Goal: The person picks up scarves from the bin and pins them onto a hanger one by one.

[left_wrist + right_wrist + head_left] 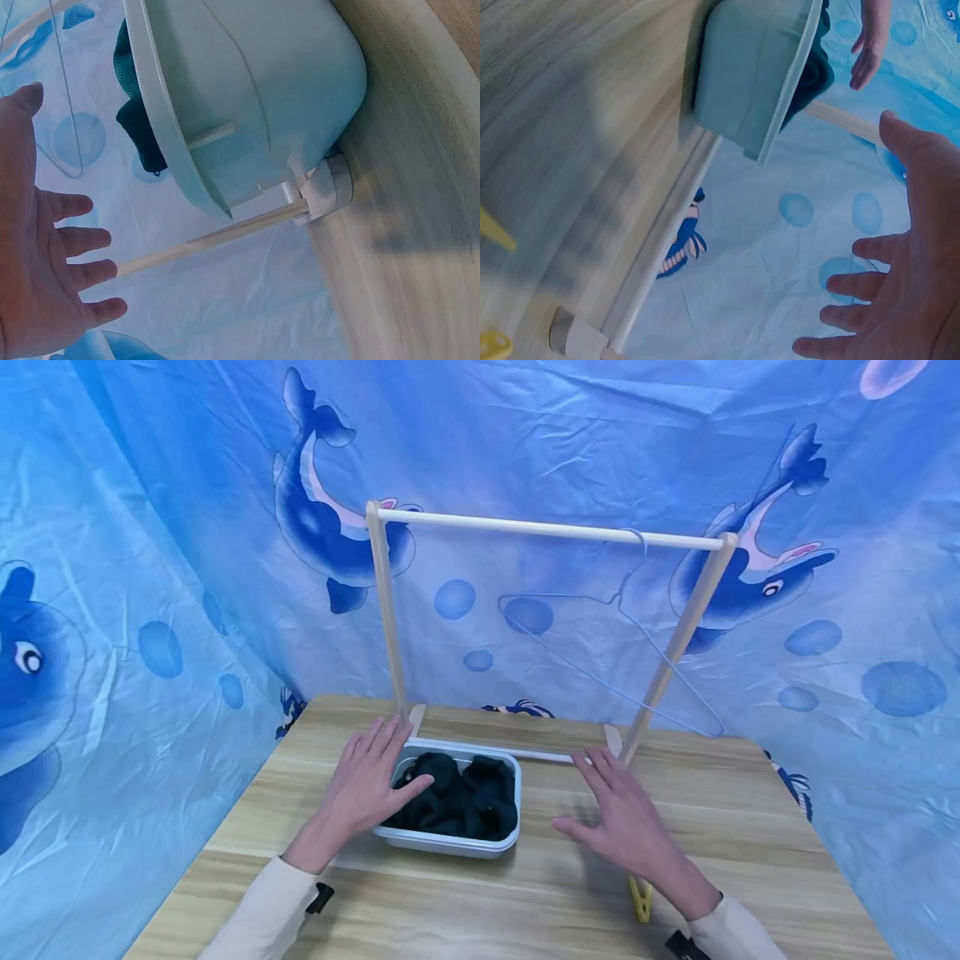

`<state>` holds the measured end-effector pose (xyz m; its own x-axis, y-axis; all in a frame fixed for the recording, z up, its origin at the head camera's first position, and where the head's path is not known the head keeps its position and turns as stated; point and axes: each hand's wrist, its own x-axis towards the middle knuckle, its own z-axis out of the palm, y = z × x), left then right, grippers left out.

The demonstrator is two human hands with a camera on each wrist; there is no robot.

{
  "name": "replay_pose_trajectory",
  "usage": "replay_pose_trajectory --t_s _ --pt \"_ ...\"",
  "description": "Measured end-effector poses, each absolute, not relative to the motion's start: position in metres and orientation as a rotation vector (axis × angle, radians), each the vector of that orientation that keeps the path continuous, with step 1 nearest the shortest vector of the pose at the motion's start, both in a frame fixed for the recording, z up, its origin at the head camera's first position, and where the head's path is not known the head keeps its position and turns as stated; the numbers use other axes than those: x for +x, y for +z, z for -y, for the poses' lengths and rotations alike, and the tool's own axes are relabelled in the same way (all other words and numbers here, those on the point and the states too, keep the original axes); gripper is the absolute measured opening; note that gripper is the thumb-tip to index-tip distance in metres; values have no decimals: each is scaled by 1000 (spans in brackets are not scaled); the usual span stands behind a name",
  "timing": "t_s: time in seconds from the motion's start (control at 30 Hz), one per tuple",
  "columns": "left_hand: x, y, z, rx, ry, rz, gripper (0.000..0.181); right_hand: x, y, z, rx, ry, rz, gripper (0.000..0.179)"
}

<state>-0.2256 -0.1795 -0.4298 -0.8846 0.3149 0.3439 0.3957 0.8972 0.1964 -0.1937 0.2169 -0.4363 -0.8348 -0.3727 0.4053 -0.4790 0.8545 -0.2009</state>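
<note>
A pale plastic tub (450,845) stands on the wooden table, filled with bunched dark fabric (472,797) that looks dark green in the wrist views. My left hand (367,772) is spread out over the tub's left side, its fingers straight and holding nothing. To the right of the tub, my right hand (622,818) hovers above the table with its fingers extended and apart. In the left wrist view the left palm (37,255) is bare beside the tub wall. The right wrist view shows the right palm (900,277) bare too.
Behind the tub rises a wooden rack with a white top rail (540,527) and a low bar. A thin wire hanger (570,597) hangs from the rail's right part. A yellow clothespin (641,900) lies on the table (480,910) below my right wrist. Blue printed curtains surround the table.
</note>
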Motion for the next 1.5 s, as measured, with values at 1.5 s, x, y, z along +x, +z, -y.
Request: replay_pose_trajectory --t_s 1.5 --pt "-262 -462 155 -364 -866 2827 68 -215 -493 -169 821 649 2836 102"
